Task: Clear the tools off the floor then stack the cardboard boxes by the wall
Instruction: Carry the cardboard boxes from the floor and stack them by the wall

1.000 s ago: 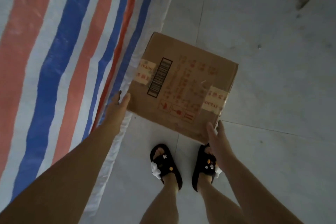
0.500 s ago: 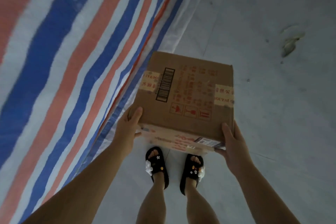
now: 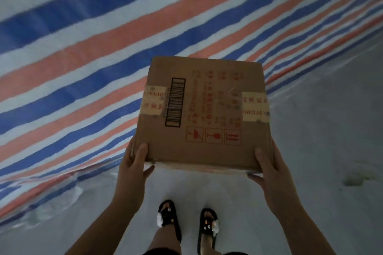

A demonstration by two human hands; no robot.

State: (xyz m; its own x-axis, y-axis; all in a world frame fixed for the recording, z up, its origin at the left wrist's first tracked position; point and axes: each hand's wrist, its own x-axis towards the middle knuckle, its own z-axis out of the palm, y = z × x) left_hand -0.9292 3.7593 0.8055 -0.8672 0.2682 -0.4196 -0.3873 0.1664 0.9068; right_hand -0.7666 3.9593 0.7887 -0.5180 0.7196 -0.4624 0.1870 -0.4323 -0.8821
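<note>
A brown cardboard box (image 3: 204, 109) with a barcode, red print and tape strips on both sides is held up in the air in front of me. My left hand (image 3: 132, 168) grips its near left corner, thumb on top. On the near right corner sits my right hand (image 3: 269, 174), thumb on the top face and fingers underneath. The box is level, its top face toward the camera. No tools are in view.
A red, blue and white striped tarpaulin (image 3: 83, 58) covers the upper and left part of the view, its edge bunched on the pale floor (image 3: 321, 141). My feet in black sandals (image 3: 169, 219) stand below the box. A stain (image 3: 354, 180) marks the floor at right.
The box has come up from the floor between both hands and is now higher and closer. I have turned toward the tarpaulin, which now fills the top of the view.
</note>
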